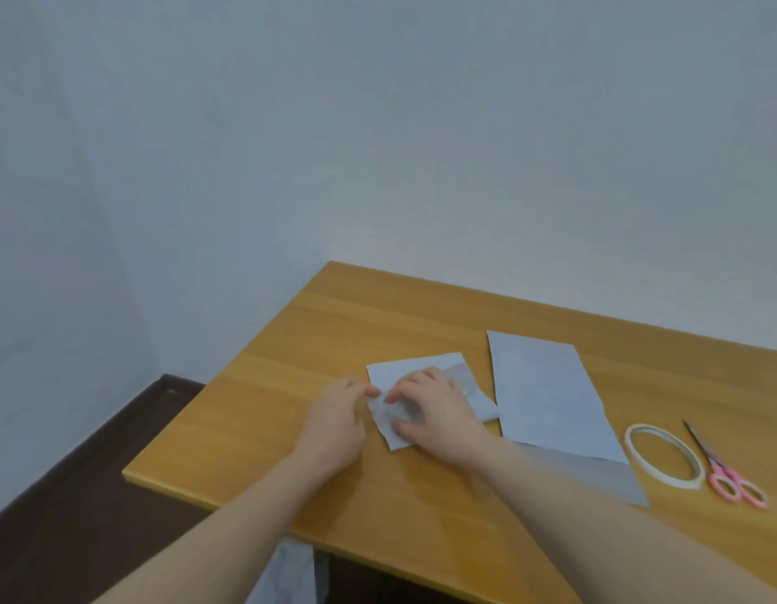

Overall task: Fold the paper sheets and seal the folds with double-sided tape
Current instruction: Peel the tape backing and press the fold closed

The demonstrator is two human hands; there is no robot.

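Observation:
A small folded white paper (391,371) lies on the wooden table (290,385), near its left side. My left hand (338,422) pinches the paper's left edge with curled fingers. My right hand (434,411) lies over the paper, its fingers and thumb curled on the paper's middle. A strip of tape (458,373) shows on the fold beyond my right hand. A larger white sheet (547,394) lies flat just to the right. The roll of double-sided tape (665,456) sits further right.
Pink-handled scissors (726,468) lie next to the tape roll near the right edge. A grey wall stands behind the table. The dark floor (73,494) shows to the left of the table's edge.

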